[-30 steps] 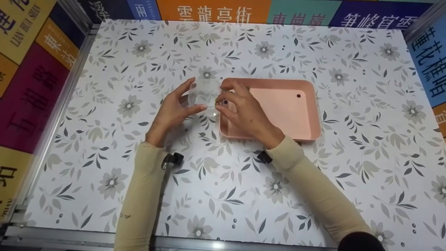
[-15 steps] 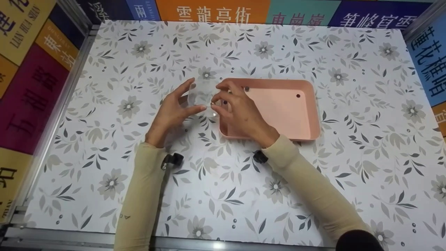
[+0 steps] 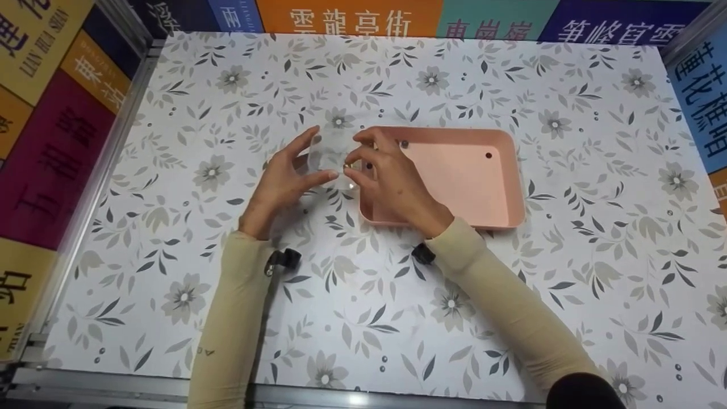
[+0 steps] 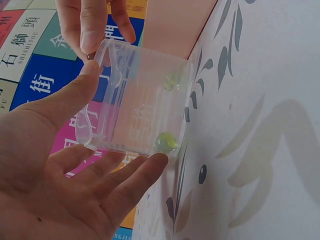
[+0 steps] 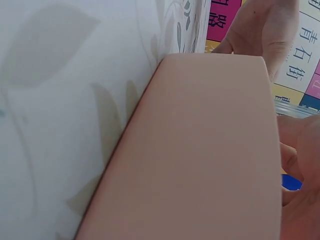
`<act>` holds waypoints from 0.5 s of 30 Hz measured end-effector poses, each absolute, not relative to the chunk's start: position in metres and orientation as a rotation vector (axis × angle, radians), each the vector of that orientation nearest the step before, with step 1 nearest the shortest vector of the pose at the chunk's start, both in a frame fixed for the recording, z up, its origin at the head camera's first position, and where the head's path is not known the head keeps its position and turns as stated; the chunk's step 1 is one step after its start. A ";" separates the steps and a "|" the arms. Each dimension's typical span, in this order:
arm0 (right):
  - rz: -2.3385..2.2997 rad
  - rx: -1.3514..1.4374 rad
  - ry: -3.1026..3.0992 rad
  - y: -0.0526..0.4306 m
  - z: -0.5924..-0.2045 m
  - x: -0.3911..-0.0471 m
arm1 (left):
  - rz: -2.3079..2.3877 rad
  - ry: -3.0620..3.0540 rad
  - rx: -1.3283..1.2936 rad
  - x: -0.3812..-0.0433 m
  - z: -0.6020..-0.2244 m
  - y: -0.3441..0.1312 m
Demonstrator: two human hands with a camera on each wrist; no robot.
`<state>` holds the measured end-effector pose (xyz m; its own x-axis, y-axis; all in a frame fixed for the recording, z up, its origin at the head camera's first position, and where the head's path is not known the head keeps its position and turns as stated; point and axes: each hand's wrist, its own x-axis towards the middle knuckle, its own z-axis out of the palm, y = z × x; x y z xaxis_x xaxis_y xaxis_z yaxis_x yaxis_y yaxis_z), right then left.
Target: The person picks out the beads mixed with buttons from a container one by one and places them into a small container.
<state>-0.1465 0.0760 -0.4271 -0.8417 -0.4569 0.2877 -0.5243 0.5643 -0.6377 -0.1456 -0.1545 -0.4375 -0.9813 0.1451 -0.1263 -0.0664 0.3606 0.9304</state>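
My left hand (image 3: 281, 173) holds a clear plastic box (image 4: 142, 97) on the table, thumb near the rim on one side and fingers along the other. Two greenish glass marbles (image 4: 166, 142) show at the bottom of the box. My right hand (image 3: 392, 179) pinches a small dark marble (image 4: 91, 56) between thumb and fingertips, right at the box's rim. Beneath that hand is the left end of a pink tray (image 3: 463, 187). In the right wrist view, the tray's outer wall covers much of the scene, and the right fingers (image 5: 295, 165) show only partly.
Inside the tray lie a dark marble (image 3: 488, 155) near the far right corner and another marble (image 3: 404, 144) at the back left. A floral cloth (image 3: 363, 318) covers the table. Panels with Chinese lettering (image 3: 349, 20) stand around its edges.
My right hand has moved slightly left with the pinched marble, from beside the tray's left wall to the box's rim. The left hand and box have stayed in place.
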 end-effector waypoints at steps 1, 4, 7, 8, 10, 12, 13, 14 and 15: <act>1.142 0.851 -2.697 0.076 -0.427 -0.147 | 1.676 2.432 0.069 -0.145 -0.438 -0.155; 1.135 0.857 -2.696 0.076 -0.427 -0.147 | 1.679 2.436 0.065 -0.145 -0.438 -0.154; 1.141 0.854 -2.700 0.075 -0.427 -0.147 | 1.673 2.443 0.068 -0.145 -0.438 -0.154; 1.138 0.854 -2.701 0.075 -0.427 -0.147 | 1.677 2.439 0.070 -0.145 -0.438 -0.154; 1.136 0.853 -2.700 0.075 -0.427 -0.147 | 1.686 2.431 0.076 -0.145 -0.438 -0.154; 1.130 0.854 -2.699 0.075 -0.428 -0.147 | 1.689 2.432 0.083 -0.145 -0.438 -0.155; 1.125 0.855 -2.698 0.075 -0.428 -0.148 | 1.691 2.430 0.086 -0.145 -0.438 -0.155; 1.122 0.855 -2.697 0.075 -0.429 -0.148 | 1.691 2.430 0.087 -0.145 -0.438 -0.155; 1.124 0.855 -2.695 0.075 -0.429 -0.148 | 1.686 2.435 0.087 -0.145 -0.438 -0.155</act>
<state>-0.1477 0.0754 -0.4288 -0.8376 -0.4600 0.2947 -0.5331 0.5704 -0.6248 -0.1451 -0.1551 -0.4379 -0.9824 0.1490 -0.1126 -0.0530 0.3558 0.9331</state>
